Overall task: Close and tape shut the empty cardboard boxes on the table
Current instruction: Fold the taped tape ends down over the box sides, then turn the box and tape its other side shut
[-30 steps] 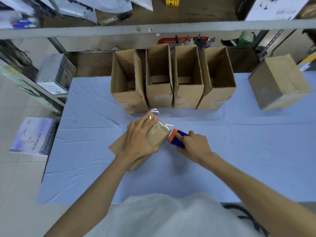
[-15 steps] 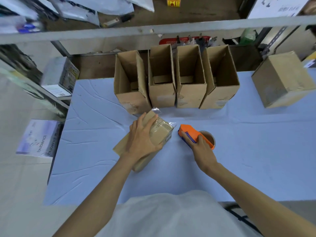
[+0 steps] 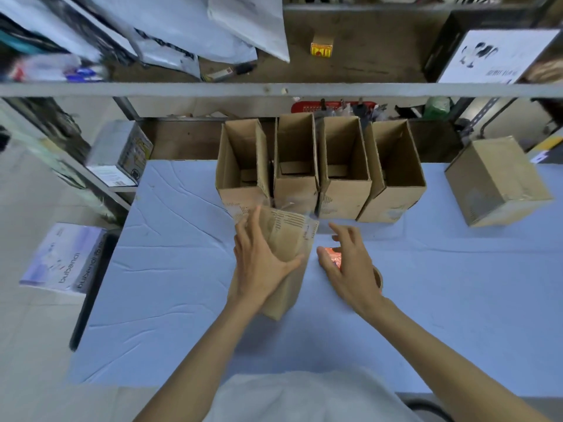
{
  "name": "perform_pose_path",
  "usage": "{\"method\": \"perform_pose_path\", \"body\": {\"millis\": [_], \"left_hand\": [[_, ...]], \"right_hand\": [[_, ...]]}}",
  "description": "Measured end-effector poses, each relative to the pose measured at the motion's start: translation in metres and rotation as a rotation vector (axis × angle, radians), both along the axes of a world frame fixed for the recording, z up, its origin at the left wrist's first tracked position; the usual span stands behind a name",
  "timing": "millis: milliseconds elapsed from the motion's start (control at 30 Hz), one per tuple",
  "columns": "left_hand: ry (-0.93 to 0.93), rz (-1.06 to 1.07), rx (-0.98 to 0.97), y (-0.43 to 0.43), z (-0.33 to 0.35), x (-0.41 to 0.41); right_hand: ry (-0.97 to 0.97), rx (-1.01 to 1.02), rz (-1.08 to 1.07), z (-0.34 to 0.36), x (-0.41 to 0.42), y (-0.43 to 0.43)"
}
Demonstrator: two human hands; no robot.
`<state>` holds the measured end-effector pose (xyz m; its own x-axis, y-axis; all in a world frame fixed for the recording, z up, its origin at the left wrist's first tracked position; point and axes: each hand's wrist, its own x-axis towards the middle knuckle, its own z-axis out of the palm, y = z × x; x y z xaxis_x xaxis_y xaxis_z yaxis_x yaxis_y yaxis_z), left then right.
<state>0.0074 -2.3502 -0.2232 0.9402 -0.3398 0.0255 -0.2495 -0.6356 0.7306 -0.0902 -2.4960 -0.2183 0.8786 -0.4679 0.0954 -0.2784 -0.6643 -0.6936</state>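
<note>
Cardboard box (image 3: 288, 236) lies mid-table (image 3: 182, 269) before four open boxes (image 3: 393, 205), gripped by the left hand (image 3: 262, 263). The right hand (image 3: 350, 263) hovers, fingers spread, over the tape dispenser (image 3: 332, 257). Its loose tape end, left unsmoothed, could peel.

Probably packing room: shelf (image 3: 274, 89), mailers (image 3: 243, 22), boxes (image 3: 345, 202).

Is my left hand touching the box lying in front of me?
Touching. The head view shows the left hand gripping the box, thumb round its side.
</note>
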Motion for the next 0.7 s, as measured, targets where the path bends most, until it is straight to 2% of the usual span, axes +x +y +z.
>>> {"method": "perform_pose_path", "body": {"millis": [67, 267, 367, 700], "left_hand": [[0.03, 0.06, -0.061, -0.003, 0.004, -0.002], [0.15, 0.081, -0.283, 0.002, 0.015, -0.001], [0.208, 0.124, -0.372, 0.012, 0.022, 0.009], [0.22, 0.101, -0.46, 0.014, 0.03, 0.024]], "right_hand": [[-0.079, 0.098, 0.017, 0.012, 0.011, 0.015], [-0.109, 0.39, -0.044, 0.013, 0.022, 0.029], [-0.12, 0.363, -0.048, 0.012, 0.019, 0.022], [-0.128, 0.291, -0.076, 0.011, 0.021, 0.009]]}}
